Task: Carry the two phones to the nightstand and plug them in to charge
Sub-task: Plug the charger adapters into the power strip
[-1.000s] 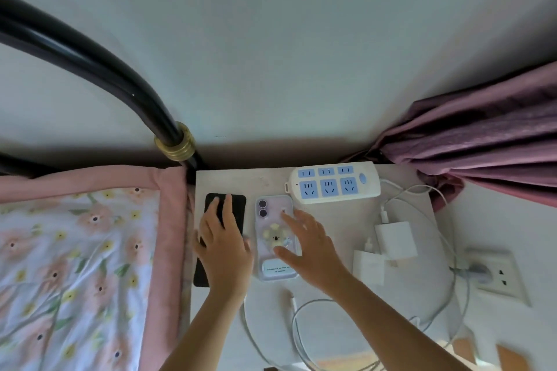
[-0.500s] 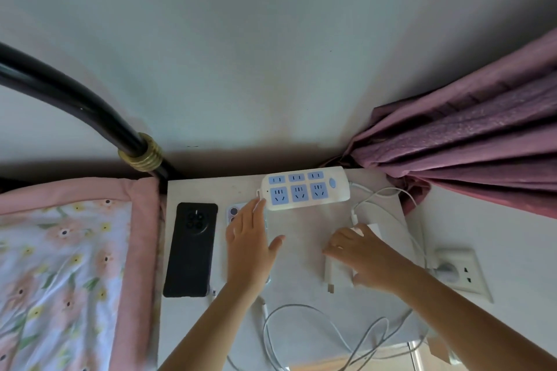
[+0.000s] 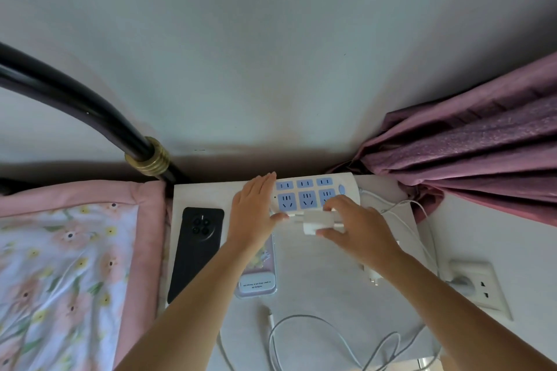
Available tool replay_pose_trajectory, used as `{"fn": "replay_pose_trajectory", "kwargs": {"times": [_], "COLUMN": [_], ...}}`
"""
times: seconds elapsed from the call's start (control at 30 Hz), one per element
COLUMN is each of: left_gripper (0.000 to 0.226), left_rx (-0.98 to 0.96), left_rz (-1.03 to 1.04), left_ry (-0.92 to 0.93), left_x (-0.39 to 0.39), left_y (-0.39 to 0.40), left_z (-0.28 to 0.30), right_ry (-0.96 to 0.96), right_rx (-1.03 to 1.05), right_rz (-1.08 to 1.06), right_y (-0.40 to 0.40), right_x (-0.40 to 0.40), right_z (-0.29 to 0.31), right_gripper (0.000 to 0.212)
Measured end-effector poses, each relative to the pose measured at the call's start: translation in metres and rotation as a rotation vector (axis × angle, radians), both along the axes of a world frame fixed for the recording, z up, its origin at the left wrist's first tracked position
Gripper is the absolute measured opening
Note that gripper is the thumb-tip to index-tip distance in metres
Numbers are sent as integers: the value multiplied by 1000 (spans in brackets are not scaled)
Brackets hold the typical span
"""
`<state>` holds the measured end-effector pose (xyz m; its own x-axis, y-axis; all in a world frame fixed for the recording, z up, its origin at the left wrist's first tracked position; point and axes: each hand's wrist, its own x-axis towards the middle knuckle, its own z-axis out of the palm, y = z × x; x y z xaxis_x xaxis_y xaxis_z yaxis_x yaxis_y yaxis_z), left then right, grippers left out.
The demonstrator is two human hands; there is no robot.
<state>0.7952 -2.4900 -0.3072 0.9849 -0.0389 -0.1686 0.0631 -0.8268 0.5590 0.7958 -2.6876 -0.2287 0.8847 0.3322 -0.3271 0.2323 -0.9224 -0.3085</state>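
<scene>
Nightstand desk (image 3: 325, 274) stood against the wall, between the bed with its floral quilt (image 3: 69, 274) and a purple curtain (image 3: 470, 153). Black phone (image 3: 196, 250) lay camera side up at the desk's left edge. Second phone, in a clear purple case (image 3: 259, 280), lay just beside it to the right, upper half hidden under the left forearm. Left hand (image 3: 256, 214) rested flat and released on the left end of the white power strip (image 3: 313, 193), fingers (image 3: 265, 184) extended toward the wall, thumb touching the strip's near edge. Right hand (image 3: 358, 226) gripped a white charger adapter (image 3: 316, 221) between thumb and fingers, prongs pointing left, just at the strip's near edge below the blue sockets. Another adapter (image 3: 373, 275) lay partly hidden under the right wrist. White cables (image 3: 304, 337) looped across the desk's near side. Wall socket (image 3: 479, 286) at right held a plug.
</scene>
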Motion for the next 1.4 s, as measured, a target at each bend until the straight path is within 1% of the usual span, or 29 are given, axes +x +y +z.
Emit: {"fn": "replay_pose_trajectory", "kwargs": {"times": [0.13,0.2,0.33,0.53,0.67,0.83,0.9,1.03,1.13,1.2,1.27,1.3,1.33,1.4], "left_gripper": [79,79,79,80,80,78,78,77,76,79,89,93,95,93], "left_rx": [-10,-23,-32,-50,-58,-62,-79,-86,-78,-72,-55,-48,-47,-48], "left_rz": [8,43,85,114,122,129,133,128,109,81,24,2,-10,-15], "left_ry": [21,10,2,-3,8,3,7,11,1,0,17,26,34,34], "left_x": [5,5,5,4,4,4,4,4,4,4,4,4,3,3], "left_y": [4,5,4,5,4,5,6,6,8,10,12,13,13,13], "left_z": [-2,-2,-4,-6,-5,-5,-5,-3,-4,-4,-2,-1,-1,-1], "right_ry": [72,86,126,179,164,157,170,163,176,192,208,212,205,173], "right_rx": [40,3,-110,-239,-274,-315,-325,-357,-349,-323,-321,-329,-336,-392], "right_rz": [-191,-219,-159,-22,26,64,41,9,-6,-39,-70,-77,-68,-24], "right_y": [19,24,32,46,59,72,76,90,99,100,102,105,109,116], "right_x": [24,32,41,51,58,66,66,64,63,63,63,63,61,57], "right_z": [5,3,3,18,22,20,18,13,14,15,15,14,13,11], "right_gripper": [42,44,45,45,37,16,22,19,33,36,36,32,25,4]}}
